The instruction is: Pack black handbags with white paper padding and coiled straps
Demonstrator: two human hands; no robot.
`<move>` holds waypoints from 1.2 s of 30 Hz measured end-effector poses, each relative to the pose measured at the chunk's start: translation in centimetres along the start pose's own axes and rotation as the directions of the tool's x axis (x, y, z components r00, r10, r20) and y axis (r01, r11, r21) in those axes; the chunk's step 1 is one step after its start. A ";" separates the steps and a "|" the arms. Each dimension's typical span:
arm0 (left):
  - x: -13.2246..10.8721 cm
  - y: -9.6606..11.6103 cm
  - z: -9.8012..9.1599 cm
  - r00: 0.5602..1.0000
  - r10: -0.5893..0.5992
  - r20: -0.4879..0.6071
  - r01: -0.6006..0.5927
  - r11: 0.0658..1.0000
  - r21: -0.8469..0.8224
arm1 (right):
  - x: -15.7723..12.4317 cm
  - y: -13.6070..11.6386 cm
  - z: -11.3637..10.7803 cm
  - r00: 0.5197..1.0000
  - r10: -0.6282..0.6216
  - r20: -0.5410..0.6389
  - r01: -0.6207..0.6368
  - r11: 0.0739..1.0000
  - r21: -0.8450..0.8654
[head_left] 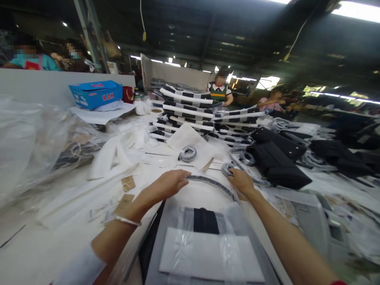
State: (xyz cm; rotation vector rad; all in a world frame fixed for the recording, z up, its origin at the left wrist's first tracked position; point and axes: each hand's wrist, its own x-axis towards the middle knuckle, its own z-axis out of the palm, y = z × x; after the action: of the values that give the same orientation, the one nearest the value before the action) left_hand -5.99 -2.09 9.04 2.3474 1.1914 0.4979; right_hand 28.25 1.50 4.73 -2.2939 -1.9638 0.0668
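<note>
A grey bag point(169, 241) wrapped in clear plastic lies in front of me, with a white packet and a dark band on it. From its far end arches a plastic-wrapped handle point(209, 181). My left hand point(175, 183) has its fingers closed at the handle's left end. My right hand point(240, 180) pinches the edge of a coiled plastic-wrapped strap point(227, 169), to the right of the arch. Another coiled strap point(187, 154) rests on white sheeting beyond the handle, and a further coil point(247, 158) lies beside the black bags.
Stacked black bags with white-wrapped handles point(190, 113) stand at the back. Black bags point(276, 164) lie at right. Clear plastic point(38, 146) is heaped at left, near brown tags point(128, 183) and a blue box point(95, 94). Several people are beyond the table.
</note>
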 end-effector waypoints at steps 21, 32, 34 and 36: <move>2.5 -6.6 5.4 0.985 -0.138 -0.108 0.099 0.949 -0.300 | -5.4 -10.5 -2.0 0.937 -0.344 0.056 0.338 0.937 0.088; 2.7 -6.6 5.0 0.992 -0.110 -0.062 0.081 0.932 -0.354 | -3.8 -15.0 -0.2 0.883 -0.439 0.164 0.459 0.880 -0.119; 2.8 -6.7 5.0 0.993 -0.097 -0.064 0.071 0.942 -0.328 | -3.6 -15.6 -0.3 0.914 -0.376 0.152 0.398 0.905 -0.152; 2.8 -6.9 5.1 0.994 -0.079 -0.074 0.054 0.955 -0.291 | -3.2 -15.9 -0.3 0.928 -0.348 0.135 0.367 0.916 -0.162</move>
State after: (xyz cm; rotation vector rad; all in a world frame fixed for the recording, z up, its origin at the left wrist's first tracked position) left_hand -6.38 2.60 1.36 2.0489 1.1453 0.7040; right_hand 12.23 0.72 6.82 -2.0209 -2.5102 -0.0328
